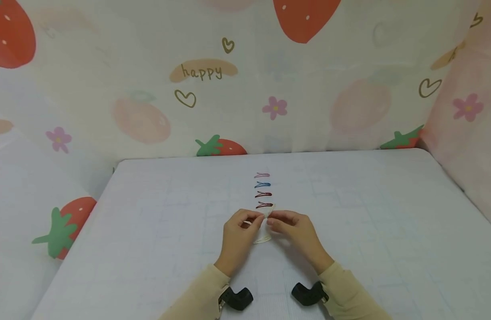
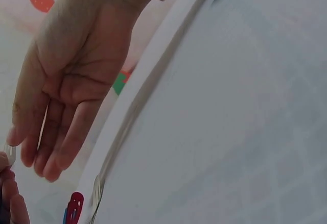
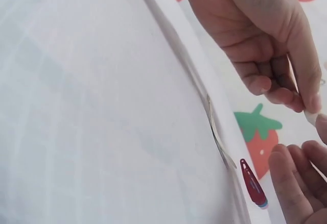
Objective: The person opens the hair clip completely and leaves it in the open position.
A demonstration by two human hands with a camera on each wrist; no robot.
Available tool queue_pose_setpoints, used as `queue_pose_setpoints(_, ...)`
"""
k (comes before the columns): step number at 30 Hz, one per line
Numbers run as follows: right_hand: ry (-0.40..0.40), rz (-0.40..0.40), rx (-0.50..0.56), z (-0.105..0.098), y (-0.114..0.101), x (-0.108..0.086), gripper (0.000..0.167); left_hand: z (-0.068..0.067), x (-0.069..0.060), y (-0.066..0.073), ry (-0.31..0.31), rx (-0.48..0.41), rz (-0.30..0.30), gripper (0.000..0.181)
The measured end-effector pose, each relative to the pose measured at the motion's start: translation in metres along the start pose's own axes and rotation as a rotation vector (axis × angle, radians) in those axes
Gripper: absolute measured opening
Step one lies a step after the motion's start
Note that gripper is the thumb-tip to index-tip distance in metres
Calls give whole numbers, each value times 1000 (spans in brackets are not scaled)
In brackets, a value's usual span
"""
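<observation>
Above the near part of the table, a cream snap hair clip (image 1: 270, 210) is pinched between the thumb and fingers of both hands. My left hand (image 1: 240, 238) grips it from the left, my right hand (image 1: 300, 231) from the right, and the fingertips nearly meet. Part of this clip is hidden behind the fingers. Another cream clip (image 1: 263, 240) lies on the table below the hands. Beyond the fingertips, a dark red clip (image 1: 263, 205), a red clip (image 1: 263, 194), a blue clip (image 1: 263, 184) and a pink clip (image 1: 262, 175) lie in a column.
The table (image 1: 169, 231) has a white, faintly patterned cover. Behind it hangs a strawberry-print curtain (image 1: 301, 124), which also runs along both sides. Black wrist devices (image 1: 238, 298) sit below both sleeves.
</observation>
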State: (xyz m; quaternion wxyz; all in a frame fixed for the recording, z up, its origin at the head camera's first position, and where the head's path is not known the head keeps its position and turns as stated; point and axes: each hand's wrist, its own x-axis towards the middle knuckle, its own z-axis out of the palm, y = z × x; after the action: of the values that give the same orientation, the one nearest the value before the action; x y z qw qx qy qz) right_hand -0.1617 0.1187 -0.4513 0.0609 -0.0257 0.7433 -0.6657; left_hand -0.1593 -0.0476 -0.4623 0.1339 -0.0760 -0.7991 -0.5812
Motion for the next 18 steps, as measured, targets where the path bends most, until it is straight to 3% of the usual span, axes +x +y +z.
queue_pose_setpoints(6,6,-44,55,0,2,1,27,3,-4,1,-10,-27,-2,6)
queue_pose_setpoints(13,17,-97,83,2,3,2,23,5,-5,1,-48,11,0,4)
queue_pose_setpoints(18,36,-50,76,1,3,2,21,3,-4,0,-55,6,-20,6)
